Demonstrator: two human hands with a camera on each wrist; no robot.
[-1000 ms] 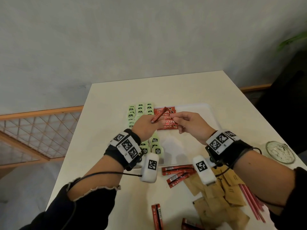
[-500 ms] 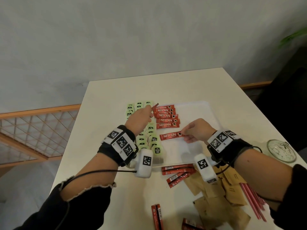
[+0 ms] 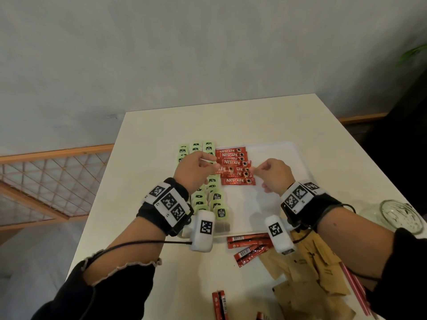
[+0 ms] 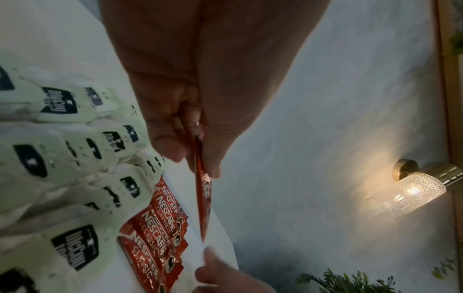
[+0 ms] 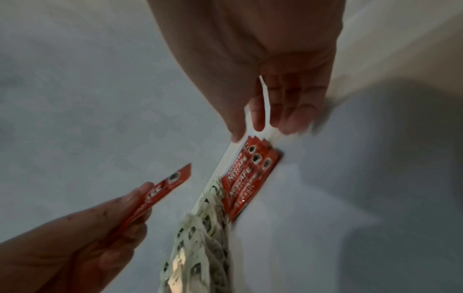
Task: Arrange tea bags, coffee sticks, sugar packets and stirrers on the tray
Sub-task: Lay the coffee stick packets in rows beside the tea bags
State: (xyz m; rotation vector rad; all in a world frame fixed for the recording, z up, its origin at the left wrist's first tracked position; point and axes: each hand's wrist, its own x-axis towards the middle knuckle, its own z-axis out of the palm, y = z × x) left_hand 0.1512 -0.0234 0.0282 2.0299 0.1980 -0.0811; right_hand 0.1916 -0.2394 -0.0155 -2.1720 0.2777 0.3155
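Note:
My left hand pinches one end of a red coffee stick and holds it just above the row of coffee sticks laid on the white tray. The left wrist view shows thumb and fingers closed on that coffee stick. My right hand hovers at the row's right ends with relaxed fingers and holds nothing; the right wrist view shows the same right hand. Green tea bags lie in columns along the tray's left side, partly hidden by my left hand.
Loose coffee sticks lie on the table in front of the tray, two more nearer me. Brown sugar packets and red stirrers are piled at the right front. A glass dish stands at the table's right edge.
My right hand laid a coffee stick at the near end of the row, let go and rose to the row's right ends. My left hand carried its stick from the row's far end to the middle.

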